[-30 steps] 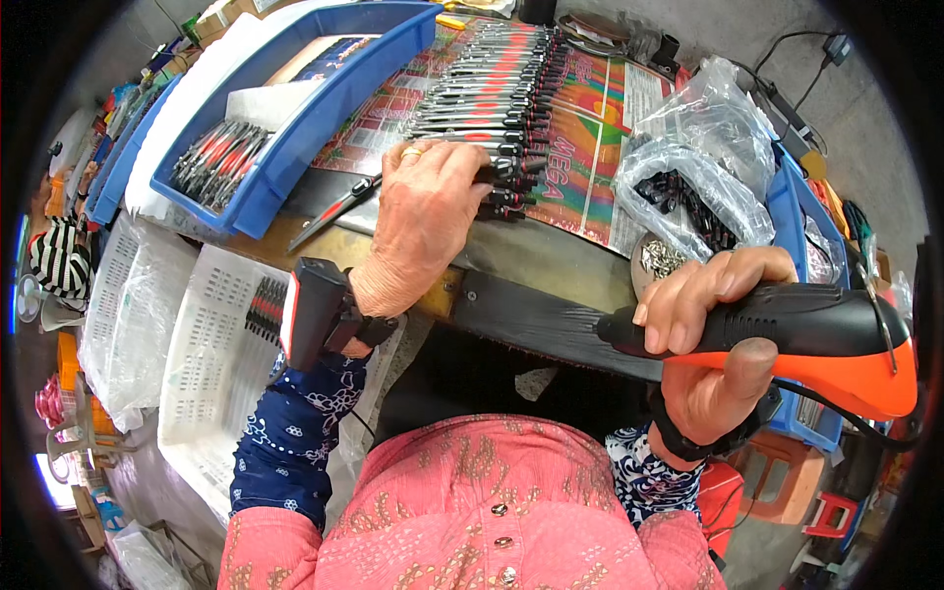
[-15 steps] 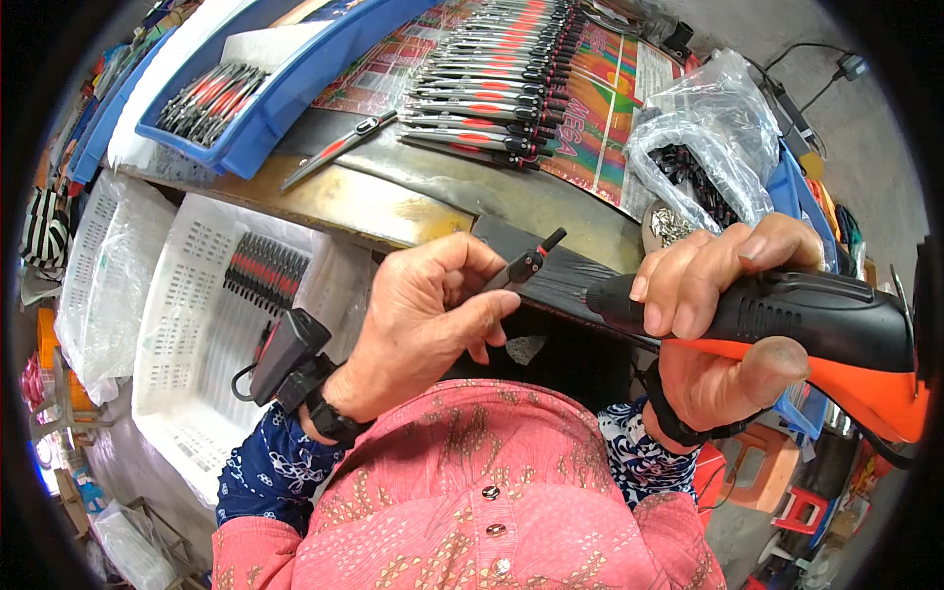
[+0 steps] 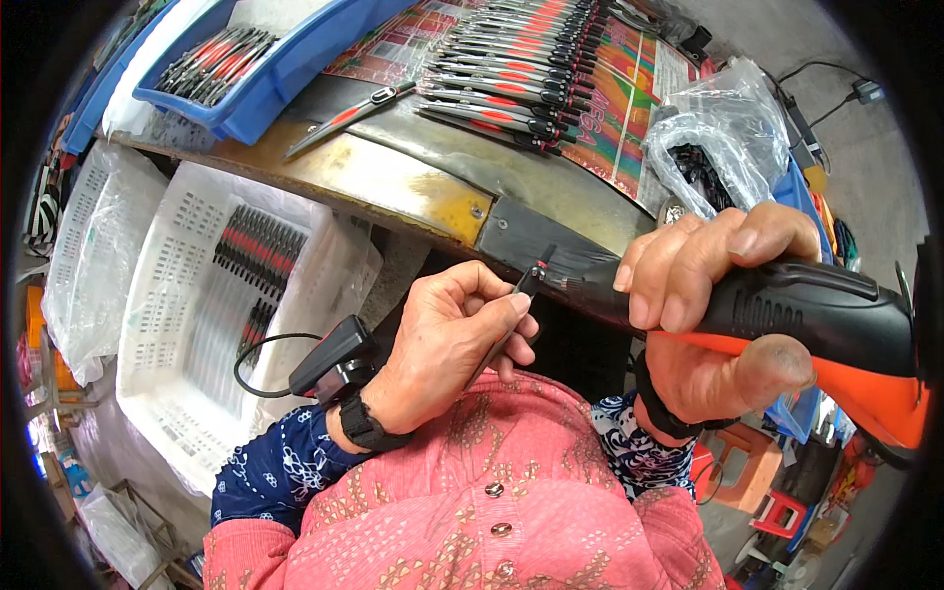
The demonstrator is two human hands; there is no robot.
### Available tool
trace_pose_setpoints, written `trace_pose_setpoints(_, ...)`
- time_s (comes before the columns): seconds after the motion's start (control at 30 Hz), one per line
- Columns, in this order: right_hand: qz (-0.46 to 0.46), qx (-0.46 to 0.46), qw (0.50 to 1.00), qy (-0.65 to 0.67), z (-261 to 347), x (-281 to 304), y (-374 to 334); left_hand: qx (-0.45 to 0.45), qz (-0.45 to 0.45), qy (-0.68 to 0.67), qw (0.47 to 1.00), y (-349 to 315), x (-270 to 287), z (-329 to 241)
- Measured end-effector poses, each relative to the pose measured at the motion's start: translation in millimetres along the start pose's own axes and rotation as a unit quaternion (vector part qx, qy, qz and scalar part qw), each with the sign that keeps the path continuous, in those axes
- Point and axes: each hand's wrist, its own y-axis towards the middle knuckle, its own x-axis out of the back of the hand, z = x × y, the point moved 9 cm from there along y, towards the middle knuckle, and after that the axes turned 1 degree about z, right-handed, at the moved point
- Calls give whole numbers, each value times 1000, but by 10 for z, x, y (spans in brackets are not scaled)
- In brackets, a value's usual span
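My left hand (image 3: 440, 332) pinches a slim, dark drawing compass (image 3: 533, 283) with a bit of red near its head, slanting up to the right. Fingers hide much of its lower part. A black and orange electric screwdriver (image 3: 777, 320) lies across my right hand (image 3: 733, 258), fingers over its top and thumb below. Its narrow nose points left at the compass head, very close; whether they touch I cannot tell. Beyond them on the bench, a row of silver, black and red compasses (image 3: 511, 75) lies side by side, and a single compass (image 3: 352, 118) rests left of it.
A blue bin (image 3: 236, 123) of compasses stands at the far left. Below the bench edge is a white plastic basket (image 3: 157, 324) with more inside. A clear plastic bag (image 3: 723, 113) of black parts sits at the right. The bench edge (image 3: 393, 197) runs just beyond my hands.
The compass in my left hand has tilted and moved slightly right and down, its head now near the screwdriver's nose. The view has shifted a little; my right hand keeps its grip.
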Motion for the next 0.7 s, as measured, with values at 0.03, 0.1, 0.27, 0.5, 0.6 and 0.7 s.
trace_pose_setpoints(0.03,0,-2,1000,-3,-10,-12,1,3,-5,-9,1000,6,5,9)
trace_pose_setpoints(0.1,-1,-8,1000,-6,-26,-25,9,16,-14,-11,1000,15,16,31)
trace_pose_setpoints(0.27,-5,-17,1000,-13,-47,-53,25,19,-22,9,1000,30,10,40)
trace_pose_setpoints(0.5,-7,-28,999,-22,-76,-92,48,4,-17,24,1000,28,-1,29)
trace_pose_setpoints(0.6,-7,-32,999,-26,-86,-109,52,7,-16,23,1000,23,-9,36)
trace_pose_setpoints(0.7,-8,-38,999,-31,-95,-116,61,5,-19,28,999,27,-12,41)
